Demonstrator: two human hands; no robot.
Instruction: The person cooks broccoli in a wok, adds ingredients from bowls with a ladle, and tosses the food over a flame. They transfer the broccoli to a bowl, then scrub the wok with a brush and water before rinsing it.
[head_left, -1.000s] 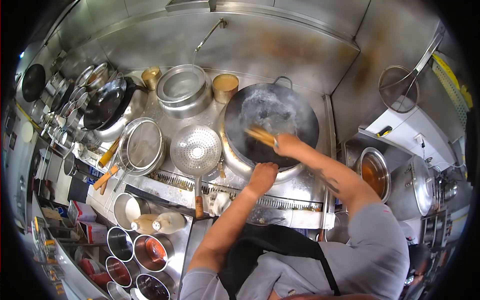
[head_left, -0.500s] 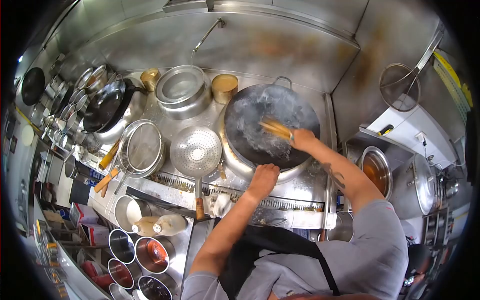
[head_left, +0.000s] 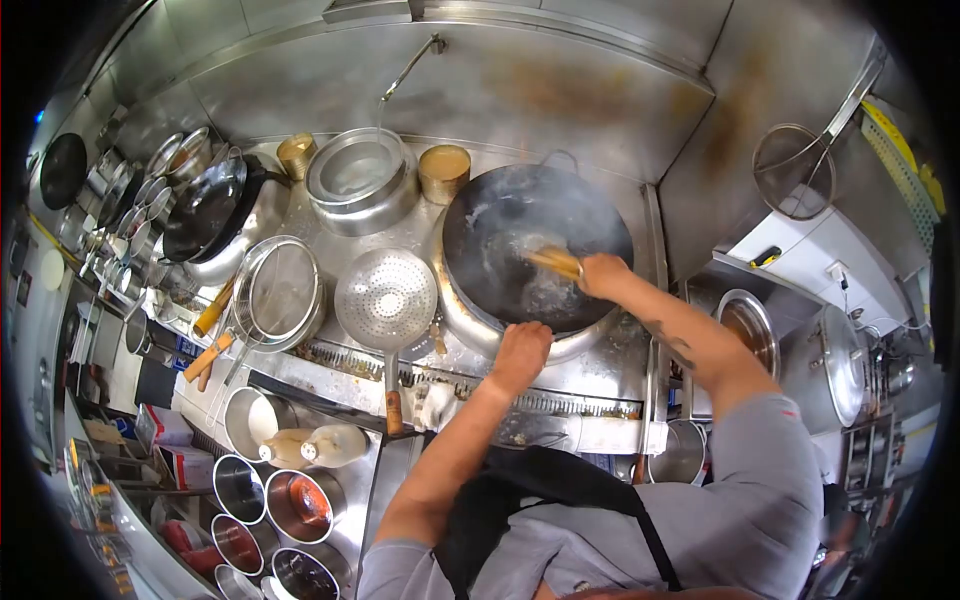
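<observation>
A large dark wok (head_left: pixel 490 225) sits on the burner ring with steam rising out of it. My right hand (head_left: pixel 604 275) is closed around a bamboo wok brush (head_left: pixel 553 263), whose bristle end points left into the wok over shallow, whitish water (head_left: pixel 545 290). At the wok's near rim, my left hand (head_left: pixel 525 350) has its fingers curled over the edge; the part it grips is hidden beneath them. Left of the wok lies a perforated strainer ladle (head_left: pixel 386 300), its wooden handle toward me.
A water-filled pot (head_left: pixel 355 180) stands under the spout (head_left: pixel 412 68), beside a tin (head_left: pixel 444 172). Mesh strainers (head_left: pixel 278 290) rest at left. Sauce pots (head_left: pixel 303 505) and two bottles (head_left: pixel 335 445) stand at lower left. A lidded stockpot (head_left: pixel 830 365) is at right.
The thick steam over the wok has thinned, showing more of the water at its bottom. Both hands keep their holds, and the brush stays near the same spot.
</observation>
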